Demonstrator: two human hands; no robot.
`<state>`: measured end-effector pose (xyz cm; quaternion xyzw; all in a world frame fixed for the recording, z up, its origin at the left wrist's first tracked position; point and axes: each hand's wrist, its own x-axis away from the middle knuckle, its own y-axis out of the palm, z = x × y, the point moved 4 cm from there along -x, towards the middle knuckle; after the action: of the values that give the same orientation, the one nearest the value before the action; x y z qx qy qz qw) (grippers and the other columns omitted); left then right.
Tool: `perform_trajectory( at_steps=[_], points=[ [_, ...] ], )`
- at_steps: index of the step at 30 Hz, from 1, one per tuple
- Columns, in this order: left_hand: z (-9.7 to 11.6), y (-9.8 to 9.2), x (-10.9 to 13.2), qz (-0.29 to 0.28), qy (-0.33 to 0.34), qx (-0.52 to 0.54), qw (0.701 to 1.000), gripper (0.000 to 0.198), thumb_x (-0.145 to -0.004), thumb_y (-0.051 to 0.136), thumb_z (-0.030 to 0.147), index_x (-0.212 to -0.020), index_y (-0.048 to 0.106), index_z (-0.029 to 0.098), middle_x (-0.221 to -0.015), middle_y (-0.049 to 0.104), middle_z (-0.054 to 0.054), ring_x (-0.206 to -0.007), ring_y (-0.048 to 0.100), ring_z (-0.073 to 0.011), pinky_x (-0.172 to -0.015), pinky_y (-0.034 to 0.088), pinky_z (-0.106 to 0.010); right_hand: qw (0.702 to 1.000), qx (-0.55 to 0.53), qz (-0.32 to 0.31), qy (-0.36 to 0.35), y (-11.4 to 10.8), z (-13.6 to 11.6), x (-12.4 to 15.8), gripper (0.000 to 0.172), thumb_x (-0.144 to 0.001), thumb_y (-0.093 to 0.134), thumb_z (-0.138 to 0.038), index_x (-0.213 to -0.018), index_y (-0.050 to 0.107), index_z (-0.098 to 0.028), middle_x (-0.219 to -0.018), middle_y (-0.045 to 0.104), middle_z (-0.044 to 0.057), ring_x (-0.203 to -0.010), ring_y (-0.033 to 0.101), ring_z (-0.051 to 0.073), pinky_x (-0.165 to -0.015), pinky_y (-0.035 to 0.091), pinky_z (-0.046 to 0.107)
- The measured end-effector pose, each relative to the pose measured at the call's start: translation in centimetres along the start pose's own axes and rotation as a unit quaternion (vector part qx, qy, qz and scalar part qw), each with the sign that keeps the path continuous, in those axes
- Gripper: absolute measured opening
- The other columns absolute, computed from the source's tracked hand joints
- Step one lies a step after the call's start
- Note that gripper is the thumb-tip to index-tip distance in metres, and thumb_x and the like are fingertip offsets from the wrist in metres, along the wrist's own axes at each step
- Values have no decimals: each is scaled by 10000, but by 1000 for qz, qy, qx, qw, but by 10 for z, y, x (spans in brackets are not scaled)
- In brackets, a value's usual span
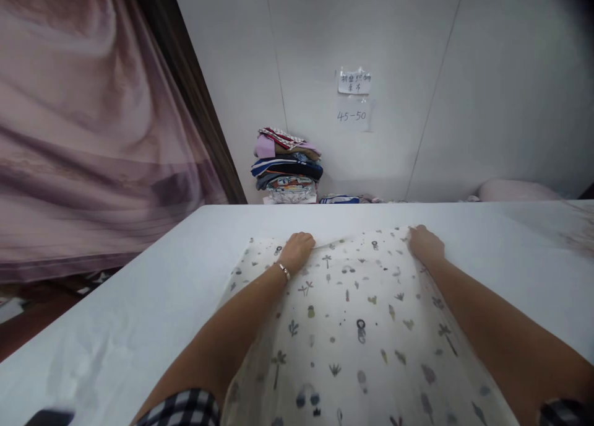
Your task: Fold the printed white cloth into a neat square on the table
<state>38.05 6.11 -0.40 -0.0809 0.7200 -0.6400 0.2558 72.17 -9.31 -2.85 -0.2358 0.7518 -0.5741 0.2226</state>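
A cream cloth (357,327) printed with small plants and figures lies spread on the white table (153,290), running from the near edge to the middle. My left hand (297,248) rests on its far edge, fingers curled and pinching the fabric, a bracelet on the wrist. My right hand (424,243) is closed on the far right corner of the same cloth. Both forearms stretch forward over the cloth.
A stack of folded clothes (286,166) sits against the white wall behind the table, with a striped item (341,199) beside it. A pink curtain (88,135) hangs at the left. Paper notes (354,82) are taped to the wall. A pink cushion (515,191) lies at far right.
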Motion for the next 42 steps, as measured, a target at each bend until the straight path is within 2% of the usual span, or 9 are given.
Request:
perform_trajectory(
  at_steps=[2, 5, 10, 12, 16, 22, 29, 37, 42],
  points=[
    [7, 2, 9, -9, 57, -30, 998, 185, -868, 388, 134, -877, 570, 167, -940, 592, -79, -906, 500, -196, -825, 379, -340, 1000, -2, -1, 1, 1, 0, 0, 419, -927, 197, -363, -1092, 485, -107, -990, 622, 179, -956, 599, 295, -790, 442, 396],
    [9, 4, 15, -45, 64, -21, 997, 174, -868, 394, 146, -881, 567, 168, -911, 603, -76, -888, 516, -189, -807, 392, -320, 1000, -1, -3, 4, 1, 0, 0, 412, -924, 206, -363, -1084, 490, -113, -989, 627, 174, -951, 601, 306, -785, 443, 405],
    [-1, 0, 0, -58, -73, 68, 993, 238, -871, 399, 186, -1036, 571, 191, -1013, 614, -58, -949, 535, -176, -853, 396, -305, 1000, 2, -3, 3, -3, -2, 3, 420, -921, 205, -356, -1102, 493, -110, -1009, 619, 195, -954, 601, 307, -776, 445, 414],
    [-6, 1, -11, -54, -122, 81, 988, 254, -892, 376, 240, -1001, 597, 183, -1022, 613, -64, -975, 531, -178, -848, 404, -295, 1000, 3, -2, 1, -3, -2, 4, 423, -919, 206, -355, -1102, 498, -111, -1010, 619, 195, -955, 599, 310, -774, 445, 417],
    [-10, 5, -28, -64, -144, 93, 983, 267, -881, 412, 341, -851, 629, 188, -963, 631, -47, -953, 542, -180, -782, 428, -275, 1000, 4, 2, -4, -2, 0, 2, 437, -919, 200, -365, -1094, 512, -114, -999, 621, 188, -953, 599, 301, -779, 443, 413],
    [-1, 2, -26, -63, -109, 83, 989, 94, -801, 531, 240, -854, 587, 188, -889, 630, -34, -869, 547, -176, -760, 420, -285, 1000, 3, -7, -2, -1, 0, 0, 432, -919, 213, -371, -1091, 518, -118, -982, 621, 185, -954, 598, 291, -777, 443, 403],
    [19, -1, -10, -23, -46, 22, 998, 244, -810, 440, 111, -1018, 550, 178, -1000, 575, -68, -958, 489, -202, -846, 387, -335, 1000, 3, -11, 4, -4, -2, 3, 415, -919, 227, -374, -1094, 513, -130, -993, 616, 176, -957, 600, 279, -785, 442, 384],
    [28, -4, -8, -35, -5, 17, 999, 223, -795, 414, 77, -909, 575, 182, -968, 568, -68, -930, 496, -191, -813, 408, -327, 1000, 0, -3, 0, -1, 0, 0, 418, -918, 224, -373, -1088, 508, -117, -1018, 616, 186, -952, 595, 281, -790, 435, 389],
    [21, 1, -7, -72, -59, 65, 994, 263, -806, 414, 102, -993, 577, 190, -1021, 602, -65, -996, 516, -187, -872, 403, -320, 1000, -2, -5, 5, -2, 0, 1, 429, -920, 213, -384, -1089, 507, -121, -1015, 618, 175, -960, 590, 294, -792, 434, 392]
  ],
)
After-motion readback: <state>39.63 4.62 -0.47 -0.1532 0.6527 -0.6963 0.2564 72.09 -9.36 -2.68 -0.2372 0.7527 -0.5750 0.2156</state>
